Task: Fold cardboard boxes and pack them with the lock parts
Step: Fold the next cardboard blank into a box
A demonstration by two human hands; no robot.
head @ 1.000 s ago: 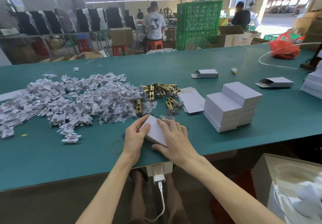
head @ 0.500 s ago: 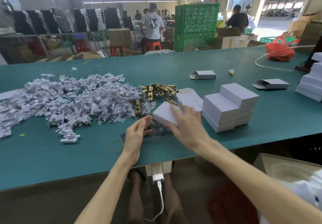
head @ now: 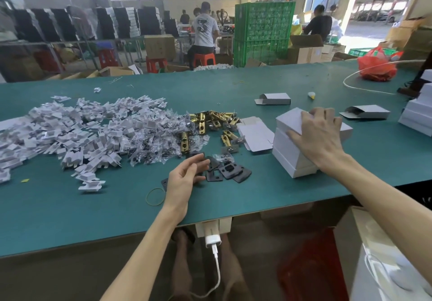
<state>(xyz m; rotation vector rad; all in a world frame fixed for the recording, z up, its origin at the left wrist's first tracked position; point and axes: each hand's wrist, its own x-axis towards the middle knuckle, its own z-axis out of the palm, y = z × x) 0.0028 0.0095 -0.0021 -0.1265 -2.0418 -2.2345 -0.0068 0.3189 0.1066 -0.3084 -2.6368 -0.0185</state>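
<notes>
A closed white box point(head: 289, 120) lies on top of a stack of white boxes point(head: 287, 158) at the right of the green table point(head: 70, 218). My right hand point(head: 320, 134) grips it from above, fingers over its far edge and thumb on its near side. My left hand point(head: 184, 176) hovers with relaxed fingers at a few black lock plates point(head: 231, 172) near the front edge; its fingertips touch one. Brass latches point(head: 201, 123) lie behind the plates, and flat box blanks point(head: 254, 134) lie to their right.
A wide heap of white cardboard inserts point(head: 70, 132) and small bagged parts point(head: 152, 141) fills the left. Two folded boxes with open ends point(head: 273, 98) point(head: 367, 112) lie further back. More white boxes point(head: 418, 113) stand at the right edge. A rubber band point(head: 155, 196) lies by my left wrist.
My right hand carried the white box from in front of me to the right and set it on the stack. My left hand let go of it and stayed over the black plates.
</notes>
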